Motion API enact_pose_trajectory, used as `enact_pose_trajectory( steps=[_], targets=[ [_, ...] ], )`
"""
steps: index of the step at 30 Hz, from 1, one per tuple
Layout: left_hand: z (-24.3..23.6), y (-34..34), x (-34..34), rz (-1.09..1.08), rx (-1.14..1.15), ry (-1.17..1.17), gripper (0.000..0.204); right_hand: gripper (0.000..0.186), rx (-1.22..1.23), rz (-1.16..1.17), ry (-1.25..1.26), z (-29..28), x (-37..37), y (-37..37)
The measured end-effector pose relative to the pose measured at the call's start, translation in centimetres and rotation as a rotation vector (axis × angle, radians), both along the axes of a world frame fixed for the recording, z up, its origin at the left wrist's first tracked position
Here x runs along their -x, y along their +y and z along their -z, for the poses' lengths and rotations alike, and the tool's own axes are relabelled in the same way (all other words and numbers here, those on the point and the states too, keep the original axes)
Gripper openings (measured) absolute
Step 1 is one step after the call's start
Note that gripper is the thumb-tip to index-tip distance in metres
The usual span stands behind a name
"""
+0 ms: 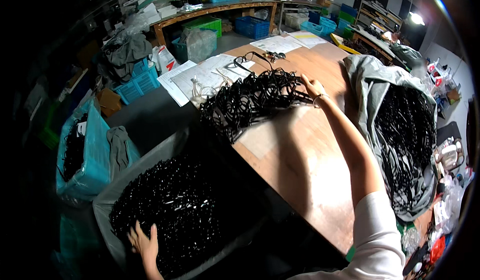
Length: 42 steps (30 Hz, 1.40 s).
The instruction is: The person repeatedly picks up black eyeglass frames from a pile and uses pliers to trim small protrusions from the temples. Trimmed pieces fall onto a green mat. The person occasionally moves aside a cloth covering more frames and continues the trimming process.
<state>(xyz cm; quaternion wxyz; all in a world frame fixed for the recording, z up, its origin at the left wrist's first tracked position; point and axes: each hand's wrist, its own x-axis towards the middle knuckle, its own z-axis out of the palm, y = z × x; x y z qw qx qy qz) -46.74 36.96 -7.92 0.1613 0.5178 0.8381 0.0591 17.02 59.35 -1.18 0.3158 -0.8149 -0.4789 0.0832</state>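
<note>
My left hand [145, 242] is at lower left with its fingers spread over a heap of small glossy black pieces [180, 205] in a large grey-lined container [104, 209]. My right hand [314, 87] reaches forward and grips the right end of a tangled bundle of black straps or loops [255, 97], which lies over the edge of the wooden table [320, 180]. Beyond the bundle are paper sheets [177, 80], some pale cords [198, 89] and a small dark cluster of objects [274, 55].
A grey sack [362, 70] full of black strands lies along the right. Teal crates [90, 170] and a blue basket [137, 85] stand at left. A back bench [190, 15] holds boxes and bins, with more crates beneath it. Shelving [370, 12] stands at back right.
</note>
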Motion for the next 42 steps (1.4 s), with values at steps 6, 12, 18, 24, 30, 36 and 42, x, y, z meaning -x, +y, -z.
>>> enact_pose_trajectory(
  steps=[6, 12, 18, 24, 30, 36, 42],
  targets=[
    [-1.9, 15.1, -13.7, 0.442, -0.32, -0.554, 0.071, 0.1, 0.098, -0.046, 0.362, 5.8, 1.1, 7.6],
    [-3.8, 26.2, -26.7, 0.289, -0.357, -0.649, 0.11, 0.104, 0.106, -0.416, 0.102, 1.8, 14.7, 3.2],
    [-4.3, 22.0, -27.7, 0.252, -0.475, -0.916, 0.073, 0.094, 0.085, -0.441, 0.014, 1.7, 15.1, -2.2],
    [1.9, 10.1, -23.3, 0.381, -0.579, -1.074, 0.086, 0.081, -0.138, -0.631, 0.044, 1.9, 18.2, -16.1],
    [1.3, 1.2, -18.4, 0.277, -0.388, -1.127, 0.088, 0.058, -0.113, -0.719, 0.28, 1.6, 24.5, -23.9],
    [5.8, -2.2, -7.4, 0.16, -0.375, -1.027, 0.085, 0.059, 0.176, -0.679, 0.153, 3.3, 35.7, -25.1],
    [3.0, -1.5, 0.9, 0.128, 0.101, -0.279, 0.081, 0.084, 0.529, -0.859, 0.469, 13.4, 44.0, -22.0]
  ],
)
